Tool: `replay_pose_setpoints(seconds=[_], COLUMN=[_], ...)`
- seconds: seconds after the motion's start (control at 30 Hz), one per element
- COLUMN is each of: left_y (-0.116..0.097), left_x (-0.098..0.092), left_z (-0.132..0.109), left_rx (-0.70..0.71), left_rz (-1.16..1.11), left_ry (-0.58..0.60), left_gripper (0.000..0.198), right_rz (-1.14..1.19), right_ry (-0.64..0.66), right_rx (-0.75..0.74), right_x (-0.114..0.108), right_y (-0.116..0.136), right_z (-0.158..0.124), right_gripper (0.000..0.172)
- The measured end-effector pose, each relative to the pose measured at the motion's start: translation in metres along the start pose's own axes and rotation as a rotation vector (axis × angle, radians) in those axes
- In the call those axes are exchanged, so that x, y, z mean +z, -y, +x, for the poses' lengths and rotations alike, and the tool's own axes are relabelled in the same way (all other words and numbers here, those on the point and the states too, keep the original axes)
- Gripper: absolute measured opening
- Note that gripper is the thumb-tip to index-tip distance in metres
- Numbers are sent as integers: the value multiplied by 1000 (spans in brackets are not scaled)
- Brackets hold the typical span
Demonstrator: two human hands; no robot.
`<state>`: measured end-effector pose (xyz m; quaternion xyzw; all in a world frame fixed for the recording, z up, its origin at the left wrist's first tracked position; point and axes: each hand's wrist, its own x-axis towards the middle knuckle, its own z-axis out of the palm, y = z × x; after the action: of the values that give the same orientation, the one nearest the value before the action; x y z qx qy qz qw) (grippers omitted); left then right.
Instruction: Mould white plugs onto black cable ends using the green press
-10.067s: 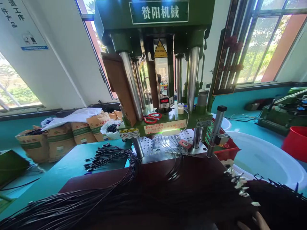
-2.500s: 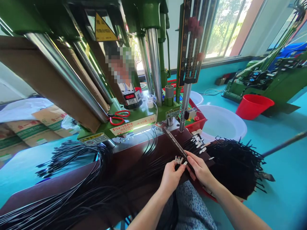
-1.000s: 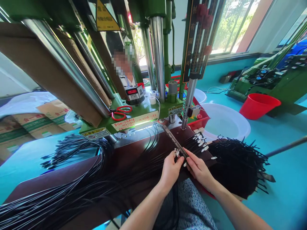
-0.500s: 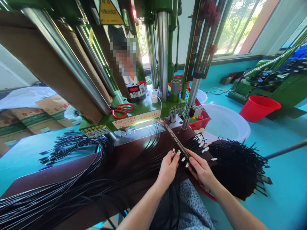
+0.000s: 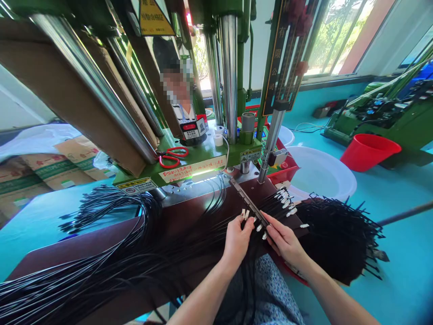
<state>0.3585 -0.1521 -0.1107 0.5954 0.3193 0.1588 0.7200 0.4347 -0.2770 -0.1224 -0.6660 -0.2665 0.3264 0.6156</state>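
Observation:
My left hand (image 5: 237, 241) is closed, its thumb and fingers pinching a few cables whose silvery plugs (image 5: 245, 214) stick up past the fingertips. Beside it, my right hand (image 5: 284, 237) grips the near end of a long, narrow metal bar (image 5: 246, 198) with slots along it. The bar slants away over the brown table, its far end close to the green press. More silvery plugs (image 5: 261, 232) lie by the bar's near end, between the hands; whether they sit in it I cannot tell. Black cables (image 5: 128, 266) run across the table to the left.
The green press (image 5: 192, 164) stands ahead, with red-handled scissors (image 5: 172, 155) on its base. Plug-ended cables (image 5: 287, 203) lie right of the bar, near a large black heap (image 5: 333, 239). A white tub (image 5: 321, 174) and red bucket (image 5: 370, 153) are on the floor. Behind the press is another person.
The plugs in my left hand have drawn together and now stand side by side; one leaned towards the bar before. My right hand still grips the bar. The view has shifted slightly.

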Motion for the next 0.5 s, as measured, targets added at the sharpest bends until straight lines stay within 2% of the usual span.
replay_pose_setpoints(seconds=[0.17, 0.3, 0.4, 0.5], left_y=[-3, -17, -25, -25], left_x=[0, -12, -20, -21], left_z=[0, 4, 7, 7], left_rx=[116, 181, 154, 83], left_rz=[85, 126, 65, 3], left_ry=[10, 4, -3, 44], left_gripper=[29, 33, 31, 27], right_rz=[14, 102, 107, 95], right_ry=[-3, -17, -18, 4], right_rx=[-20, 30, 41, 44], right_x=[0, -3, -5, -6], right_y=[-4, -7, -7, -5], right_z=[1, 2, 2, 2], right_gripper=[54, 52, 51, 50])
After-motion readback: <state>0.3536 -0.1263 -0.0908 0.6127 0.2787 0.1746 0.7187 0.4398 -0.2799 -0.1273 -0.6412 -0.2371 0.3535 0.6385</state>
